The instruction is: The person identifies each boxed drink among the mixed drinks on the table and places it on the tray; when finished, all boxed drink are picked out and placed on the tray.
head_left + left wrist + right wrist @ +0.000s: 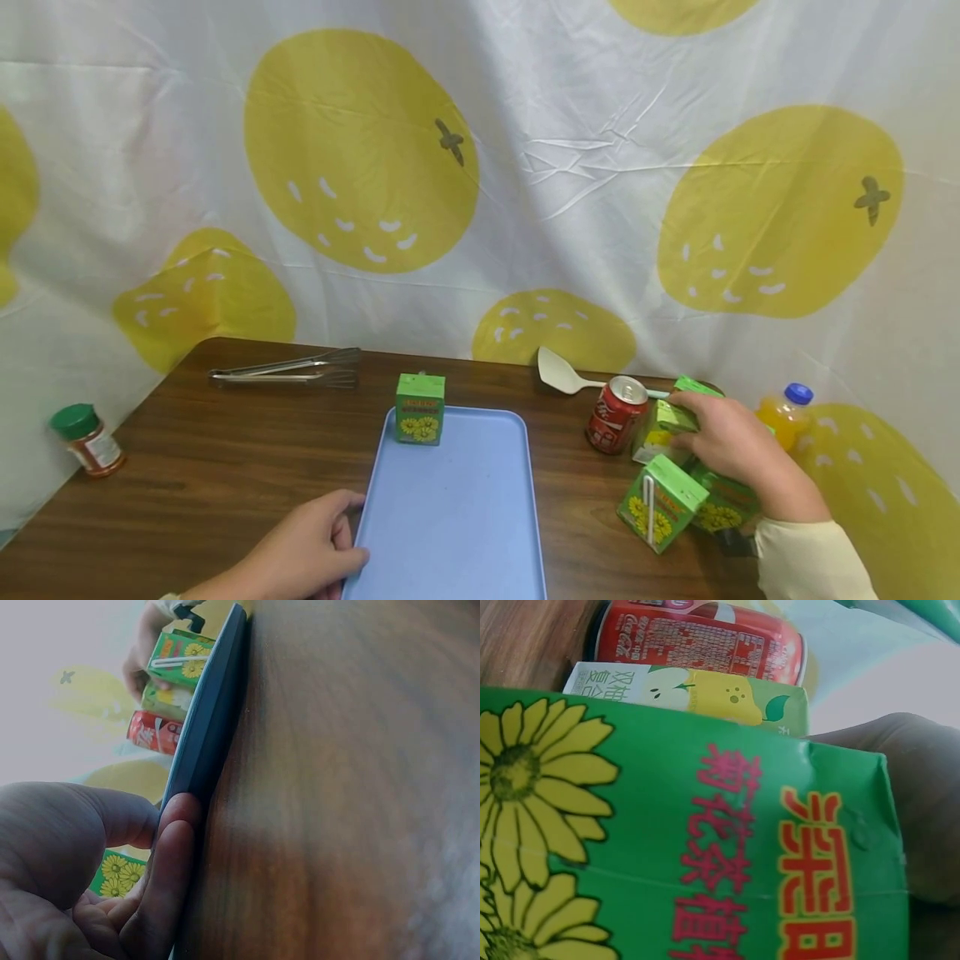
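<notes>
My left hand [307,546] grips the left rim of a light blue tray [457,517], thumb over the edge and fingers against its side. On the tray's far left corner stands a green drink carton [420,410] with yellow flowers. At the right, my right hand [731,442] reaches over a cluster of cartons, pinching a pale green juice carton [735,697] with fruit pictures. In front of it, a flowered green carton [663,502] with a straw on its side stands turned at an angle. Another flowered carton [726,500] is partly hidden beneath the right hand.
A red cola can [617,415] stands just left of the cartons. Behind it lies a cream spatula [561,372]. An orange drink bottle [786,415] with a blue cap is at far right. Metal tongs [285,369] lie at the back left, near a green-lidded spice jar [88,440].
</notes>
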The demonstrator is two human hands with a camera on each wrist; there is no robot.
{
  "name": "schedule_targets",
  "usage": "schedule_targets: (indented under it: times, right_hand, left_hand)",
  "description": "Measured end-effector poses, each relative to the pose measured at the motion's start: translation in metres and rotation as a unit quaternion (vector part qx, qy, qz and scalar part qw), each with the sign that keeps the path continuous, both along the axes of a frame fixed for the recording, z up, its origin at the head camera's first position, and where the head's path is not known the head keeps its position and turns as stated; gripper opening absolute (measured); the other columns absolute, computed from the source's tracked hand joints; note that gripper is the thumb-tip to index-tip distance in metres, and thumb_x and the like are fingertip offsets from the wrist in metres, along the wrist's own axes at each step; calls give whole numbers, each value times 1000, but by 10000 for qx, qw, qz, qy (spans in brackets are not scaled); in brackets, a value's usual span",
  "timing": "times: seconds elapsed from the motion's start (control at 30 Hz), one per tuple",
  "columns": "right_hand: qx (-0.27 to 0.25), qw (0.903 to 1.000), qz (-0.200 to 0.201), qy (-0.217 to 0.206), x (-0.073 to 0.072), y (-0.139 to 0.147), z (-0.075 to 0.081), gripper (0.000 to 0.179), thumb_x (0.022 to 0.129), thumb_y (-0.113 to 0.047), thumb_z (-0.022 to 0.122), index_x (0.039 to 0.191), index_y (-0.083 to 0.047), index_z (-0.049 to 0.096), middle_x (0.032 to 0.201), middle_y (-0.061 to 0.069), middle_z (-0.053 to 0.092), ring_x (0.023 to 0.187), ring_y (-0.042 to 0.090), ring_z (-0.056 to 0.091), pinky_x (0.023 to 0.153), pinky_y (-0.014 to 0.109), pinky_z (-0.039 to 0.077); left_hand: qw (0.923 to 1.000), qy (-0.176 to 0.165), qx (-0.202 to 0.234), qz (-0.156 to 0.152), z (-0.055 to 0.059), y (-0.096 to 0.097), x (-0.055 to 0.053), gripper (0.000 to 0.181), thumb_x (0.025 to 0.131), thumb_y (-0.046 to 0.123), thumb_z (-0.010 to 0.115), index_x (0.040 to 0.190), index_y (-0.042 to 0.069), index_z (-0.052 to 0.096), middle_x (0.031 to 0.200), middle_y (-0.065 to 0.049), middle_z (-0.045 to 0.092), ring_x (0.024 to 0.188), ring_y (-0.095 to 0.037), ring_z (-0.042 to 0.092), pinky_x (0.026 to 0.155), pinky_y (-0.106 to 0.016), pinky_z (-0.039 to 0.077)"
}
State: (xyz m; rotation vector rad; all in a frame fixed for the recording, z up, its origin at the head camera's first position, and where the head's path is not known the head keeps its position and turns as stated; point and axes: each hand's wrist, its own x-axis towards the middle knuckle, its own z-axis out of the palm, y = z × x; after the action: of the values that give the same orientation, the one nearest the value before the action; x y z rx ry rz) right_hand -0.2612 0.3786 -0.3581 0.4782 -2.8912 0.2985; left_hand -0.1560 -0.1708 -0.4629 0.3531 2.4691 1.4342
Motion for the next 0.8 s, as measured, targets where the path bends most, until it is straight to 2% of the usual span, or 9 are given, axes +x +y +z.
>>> schedule_targets:
  times: [0.33,0.53,0.8]
  right_hand:
    - [-380,9992,68,-119,7,-1,9,60,89,-15,92,141,2,69,126,28,75,110,54,71,94,75,54]
    - [-378,9992,139,72,12,-3,17,56,91,-15,91,140,0,70,132,28,73,118,58,69,99,77,51]
    - [-369,9984,175,386,20,-7,28,60,91,-14,91,143,2,67,137,29,71,124,59,65,103,77,48]
  left_hand:
    - [10000,40,-23,-65,-1,-1,-1,72,91,10,84,146,-21,51,71,-6,65,51,-22,66,45,-29,53]
    - [10000,22,-6,-39,0,-1,-1,71,91,10,84,146,-21,51,71,-6,65,52,-22,65,45,-29,52]
    - [10000,-18,1,-35,0,0,-1,72,92,11,85,147,-21,51,72,-6,65,52,-22,65,46,-29,52]
